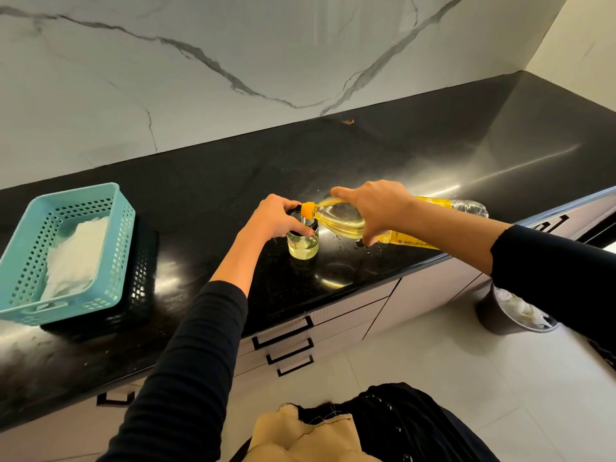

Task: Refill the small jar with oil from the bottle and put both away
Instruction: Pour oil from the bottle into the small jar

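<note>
Black polished table, running along a white wall veined in grey. At the left end, a teal slotted basket sits on a black slotted tray, which shows past the basket's right and near sides. A crumpled white cloth lies inside the basket. One small brown scrap lies at the back of the table, against the wall. Below the front edge: pale drawers with black bar handles, three stacked. On the pale tiled floor, to the right, a dark round bin stands near the cabinet front, holding crumpled white waste.
</note>
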